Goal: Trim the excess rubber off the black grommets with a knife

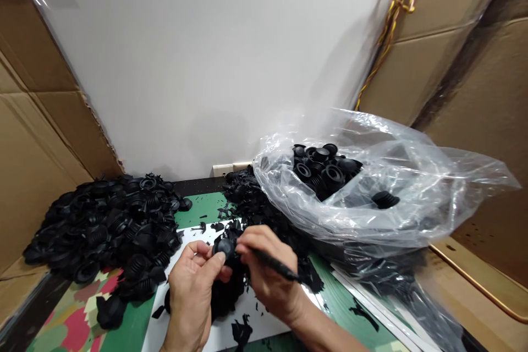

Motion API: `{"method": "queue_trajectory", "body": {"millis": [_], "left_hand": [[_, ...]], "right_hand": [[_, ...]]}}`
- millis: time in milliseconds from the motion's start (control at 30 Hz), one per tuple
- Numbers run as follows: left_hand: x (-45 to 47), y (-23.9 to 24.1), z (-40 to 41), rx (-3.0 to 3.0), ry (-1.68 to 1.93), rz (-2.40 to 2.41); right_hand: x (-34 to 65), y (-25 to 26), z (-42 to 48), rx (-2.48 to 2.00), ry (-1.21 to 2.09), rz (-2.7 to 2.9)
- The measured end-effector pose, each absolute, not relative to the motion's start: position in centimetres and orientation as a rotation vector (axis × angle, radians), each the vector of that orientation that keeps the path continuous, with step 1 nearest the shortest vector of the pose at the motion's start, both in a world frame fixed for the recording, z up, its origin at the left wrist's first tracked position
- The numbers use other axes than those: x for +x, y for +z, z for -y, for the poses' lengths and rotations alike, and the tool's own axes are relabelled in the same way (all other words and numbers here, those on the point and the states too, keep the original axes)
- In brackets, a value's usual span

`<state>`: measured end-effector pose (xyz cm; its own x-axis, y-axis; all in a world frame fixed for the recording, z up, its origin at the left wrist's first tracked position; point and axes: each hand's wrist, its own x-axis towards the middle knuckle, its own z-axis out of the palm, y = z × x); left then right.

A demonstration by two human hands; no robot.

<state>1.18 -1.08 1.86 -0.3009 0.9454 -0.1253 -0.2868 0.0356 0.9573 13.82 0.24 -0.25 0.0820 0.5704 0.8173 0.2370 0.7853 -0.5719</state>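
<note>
My left hand pinches a round black rubber part between thumb and fingers, its smooth domed face turned up. In my right hand lies a slim black pen-like tool, with its front end at the part's right edge. My right fingers hide the tool's tip. Below both hands, dark rubber scraps are heaped on a white sheet. A large pile of ribbed black rubber parts lies to the left of my left hand.
A clear plastic bag holding more ribbed rubber parts stands at the right. Black shavings are piled beside it on the green tabletop. Cardboard flanks the left side. Yellow and brown twisted wires hang at the upper right.
</note>
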Motion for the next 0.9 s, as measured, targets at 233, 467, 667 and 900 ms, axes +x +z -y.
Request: {"method": "queue_trajectory", "body": {"millis": [233,467,667,900], "left_hand": [[1.1,2.1,1.1,0.753,1.529,-1.273],[1.0,2.2,1.0,0.726,1.542,-1.268],[0.9,2.2,1.1,0.717,1.512,-1.216],[0.8,2.1,1.3,0.724,1.5,-1.208]], "right_hand": [[15.1,-0.1,-1.1,-0.754,0.528,1.303],[13.5,0.2,0.1,-0.689,0.748,1.292],[13.2,0.1,0.2,-0.683,0.661,1.333],[13.2,0.0,0.1,-0.663,0.562,1.4]]}}
